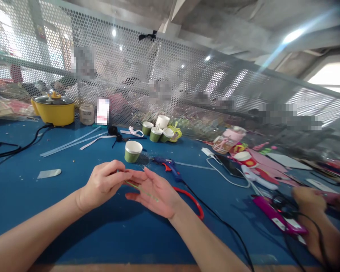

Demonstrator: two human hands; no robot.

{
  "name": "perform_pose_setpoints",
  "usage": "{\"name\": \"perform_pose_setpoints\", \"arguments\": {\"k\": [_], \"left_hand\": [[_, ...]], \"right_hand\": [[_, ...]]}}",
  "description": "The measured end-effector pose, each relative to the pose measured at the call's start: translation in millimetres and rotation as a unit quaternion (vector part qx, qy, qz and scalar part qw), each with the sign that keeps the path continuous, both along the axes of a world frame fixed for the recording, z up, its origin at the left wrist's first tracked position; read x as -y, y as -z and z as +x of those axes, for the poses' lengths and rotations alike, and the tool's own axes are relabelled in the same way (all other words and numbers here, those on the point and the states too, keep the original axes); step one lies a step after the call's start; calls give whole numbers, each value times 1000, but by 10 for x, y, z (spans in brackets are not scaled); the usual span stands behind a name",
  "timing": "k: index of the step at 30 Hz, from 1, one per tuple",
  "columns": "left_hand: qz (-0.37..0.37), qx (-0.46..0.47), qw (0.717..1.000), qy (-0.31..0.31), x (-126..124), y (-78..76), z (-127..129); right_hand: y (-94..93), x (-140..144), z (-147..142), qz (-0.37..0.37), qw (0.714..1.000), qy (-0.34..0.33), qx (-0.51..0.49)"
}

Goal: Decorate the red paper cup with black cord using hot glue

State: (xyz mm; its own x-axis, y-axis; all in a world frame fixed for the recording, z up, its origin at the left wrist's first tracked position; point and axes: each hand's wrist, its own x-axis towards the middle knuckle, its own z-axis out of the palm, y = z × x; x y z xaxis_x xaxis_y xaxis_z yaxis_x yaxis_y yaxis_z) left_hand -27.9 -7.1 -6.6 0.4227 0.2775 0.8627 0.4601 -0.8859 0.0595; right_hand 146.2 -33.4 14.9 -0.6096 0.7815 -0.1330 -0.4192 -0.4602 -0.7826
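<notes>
Behind the left hand [103, 184] pinching a strip [141, 192] over the spread right hand [154, 192], a green cup [133, 151] lies tipped.

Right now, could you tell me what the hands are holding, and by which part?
The left hand pinches one end of a thin green strip; the rest lies across the open palm of the right hand.

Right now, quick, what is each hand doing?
Left hand: closed, pinching one end of a thin green stick.
Right hand: open, palm up, the stick lying across it.
</notes>
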Motion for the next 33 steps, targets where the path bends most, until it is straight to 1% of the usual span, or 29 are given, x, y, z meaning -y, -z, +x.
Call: {"name": "perform_pose_setpoints", "arguments": {"k": [2, 4, 7, 9, 11, 13, 15, 17, 19, 22, 24, 25, 26, 28, 29, 30, 31, 32, 33], "left_hand": [[0, 6, 1000, 4, 17, -12, 4], [-37, 24, 999, 15, 34, -25, 14], [-141, 79, 987, 24, 29, -41, 26], [-224, 129, 966, 17, 1, -41, 30], [-318, 162, 934, 9, -27, -33, 36], [-411, 162, 897, 15, -34, -22, 53], [-482, 137, 864, 46, -10, -14, 87], [-535, 116, 832, 90, 40, -11, 135], [-586, 109, 792, 134, 100, -9, 189], [-660, 90, 724, 180, 178, -4, 255], [-690, 69, 694, 195, 205, 0, 273], [-698, 56, 685, 199, 211, 2, 272], [-703, 43, 680, 203, 212, 5, 266], [-713, -5, 668, 214, 207, 10, 238], [-721, -40, 655, 221, 205, 12, 220], [-729, -88, 639, 230, 207, 12, 203], [-739, -143, 612, 240, 213, 9, 187], [-743, -180, 593, 253, 225, 3, 173], [-738, -207, 584, 266, 241, -8, 162]], "right_hand": [[-8, 8, 3, -4, 1000, -1, -5], [-13, 9, 10, -4, 1000, 6, -1], [-4, -14, 29, 9, 999, 41, 10], [18, -40, 42, 27, 996, 86, 26], [46, -61, 48, 50, 987, 141, 65], [71, -66, 48, 81, 971, 189, 119], [85, -57, 49, 124, 954, 218, 165], [84, -40, 57, 185, 930, 243, 205], [72, -19, 67, 250, 902, 252, 245], [50, 11, 64, 332, 862, 240, 299], [40, 23, 50, 366, 838, 236, 328], [35, 24, 44, 368, 835, 236, 335], [29, 21, 41, 359, 840, 236, 332], [13, -2, 53, 309, 872, 251, 285], [2, -21, 70, 277, 889, 266, 248], [-9, -44, 92, 247, 903, 285, 208], [-21, -69, 119, 217, 913, 301, 170], [-32, -95, 148, 189, 921, 311, 136], [-40, -120, 175, 164, 929, 314, 108]]}}
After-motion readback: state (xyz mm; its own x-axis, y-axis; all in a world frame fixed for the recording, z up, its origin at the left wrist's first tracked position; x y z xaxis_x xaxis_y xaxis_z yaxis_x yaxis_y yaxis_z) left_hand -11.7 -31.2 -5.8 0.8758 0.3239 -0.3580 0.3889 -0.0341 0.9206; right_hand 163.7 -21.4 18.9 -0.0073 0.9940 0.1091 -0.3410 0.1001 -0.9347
